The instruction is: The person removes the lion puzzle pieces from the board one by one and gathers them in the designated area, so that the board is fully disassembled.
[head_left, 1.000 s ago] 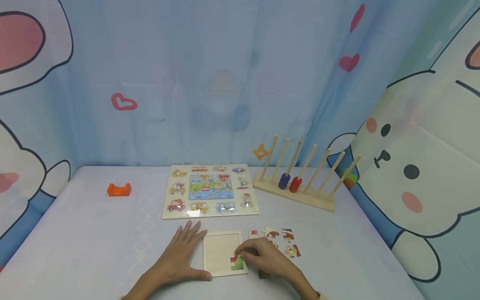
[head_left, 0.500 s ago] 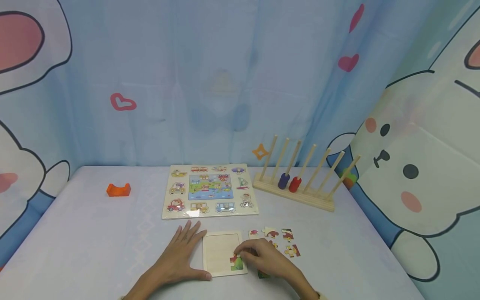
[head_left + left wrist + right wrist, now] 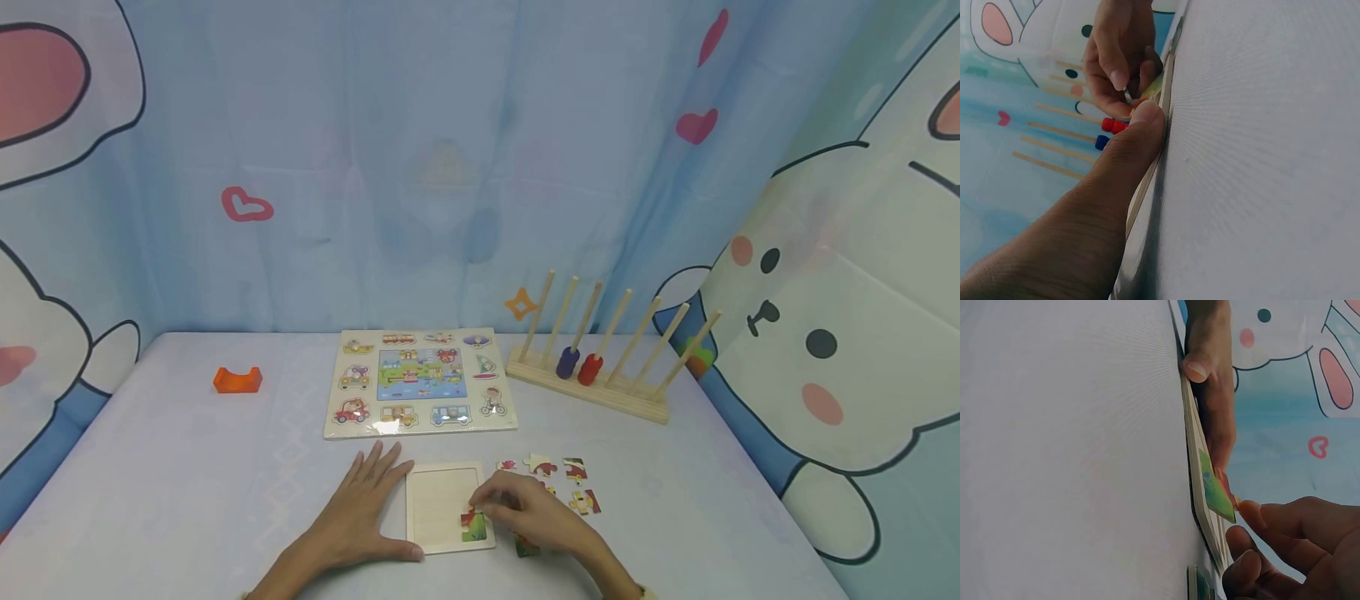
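Observation:
A square wooden puzzle tray (image 3: 435, 492) lies on the table in front of me. In its lower right corner sits a green and red jigsaw piece (image 3: 473, 527), tilted up from the tray floor in the right wrist view. My right hand (image 3: 534, 515) pinches this piece at its upper edge with thumb and index finger. My left hand (image 3: 362, 510) rests along the tray's left side with its fingers spread, the thumb touching the near left corner. Several loose jigsaw pieces (image 3: 576, 469) lie right of the tray, some partly hidden by my right hand.
Behind the tray lies a vehicle picture board (image 3: 421, 412). A wooden peg stand (image 3: 592, 390) with blue and red beads is at the back right. An orange block (image 3: 237, 381) sits at the back left. A printed curtain (image 3: 420, 167) hangs behind the table.
My right hand's fingers have shifted very slightly at the jigsaw piece. The left hand and the tray have stayed put.

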`<state>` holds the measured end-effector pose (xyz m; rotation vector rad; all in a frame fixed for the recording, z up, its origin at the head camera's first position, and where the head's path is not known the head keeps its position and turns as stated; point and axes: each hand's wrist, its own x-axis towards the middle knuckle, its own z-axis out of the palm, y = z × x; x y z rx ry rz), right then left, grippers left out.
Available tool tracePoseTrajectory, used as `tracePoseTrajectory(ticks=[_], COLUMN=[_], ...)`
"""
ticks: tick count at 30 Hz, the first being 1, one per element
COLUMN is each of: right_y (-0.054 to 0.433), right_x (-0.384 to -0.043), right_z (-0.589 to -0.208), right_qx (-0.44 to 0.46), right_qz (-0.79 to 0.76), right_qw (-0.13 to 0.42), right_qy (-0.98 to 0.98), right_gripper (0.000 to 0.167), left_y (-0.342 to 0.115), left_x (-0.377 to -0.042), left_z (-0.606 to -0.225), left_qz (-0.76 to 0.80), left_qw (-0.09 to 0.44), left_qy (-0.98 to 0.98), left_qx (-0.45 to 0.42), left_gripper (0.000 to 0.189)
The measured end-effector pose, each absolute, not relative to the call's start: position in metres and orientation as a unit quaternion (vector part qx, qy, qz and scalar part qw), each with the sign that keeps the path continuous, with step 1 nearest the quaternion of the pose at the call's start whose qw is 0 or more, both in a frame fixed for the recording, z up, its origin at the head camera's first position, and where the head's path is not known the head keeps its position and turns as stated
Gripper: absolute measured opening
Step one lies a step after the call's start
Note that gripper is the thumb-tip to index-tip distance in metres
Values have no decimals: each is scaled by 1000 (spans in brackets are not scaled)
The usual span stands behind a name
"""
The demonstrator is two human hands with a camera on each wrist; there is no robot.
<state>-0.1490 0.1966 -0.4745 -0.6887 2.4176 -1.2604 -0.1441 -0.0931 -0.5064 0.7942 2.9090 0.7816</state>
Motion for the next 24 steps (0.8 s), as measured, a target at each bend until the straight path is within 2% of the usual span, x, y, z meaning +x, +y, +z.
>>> tracePoseTrajectory(ticks=[9,16,24], right_y=[194,191,191], right_x=[-149,-147,-147], right_z=[-473,-473,-474], right_qx=[-250,-267,-257], right_qz=[-459,-447,-457], right_qw=[188,169,174], right_qy=[831,837,834], right_gripper=[15,20,17], left_y=[-93,-93,-93], left_x=[-144,-144,-144], left_z=[-506,-507,-507], left_qz=[247,242,242], left_qw=[14,13,13], left_qy=[935,937,936], left_qx=[254,253,255], left_gripper=[113,114,113])
